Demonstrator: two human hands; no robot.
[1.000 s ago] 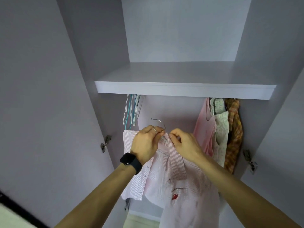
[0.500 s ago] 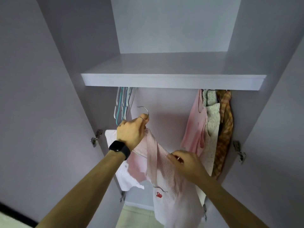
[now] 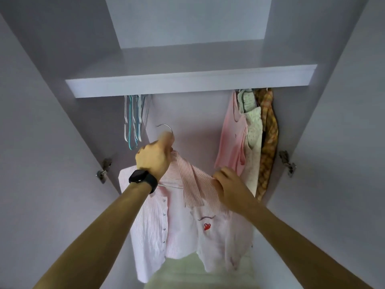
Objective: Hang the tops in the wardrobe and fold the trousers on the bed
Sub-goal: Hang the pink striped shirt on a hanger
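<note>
The left hand (image 3: 153, 159) is closed in a fist round the neck of a wire hanger (image 3: 166, 127), whose hook sticks up just above the knuckles, free of any rail. A black watch (image 3: 142, 178) sits on that wrist. The striped pink shirt (image 3: 179, 226) hangs from the hanger, below and between both hands, open at the front, with a row of buttons under the left forearm and a small red motif under the right wrist. The right hand (image 3: 226, 182) is level with the left wrist, and its curled fingers pinch the shirt's fabric at the shoulder, pulling it taut from the hanger's neck.

Both hands are raised inside the wardrobe (image 3: 52, 142), beneath its shelf (image 3: 187, 85). Up and to the left of the left hand hang empty hangers (image 3: 133, 119), near the hook but apart from it. Up and to the right of the right hand three tops hang pressed together: a pink one (image 3: 231, 142) closest, a floral one (image 3: 254, 130) next, and a plaid one (image 3: 269, 138) farthest out. Door hinges (image 3: 103, 171) show out beyond each hand.
</note>
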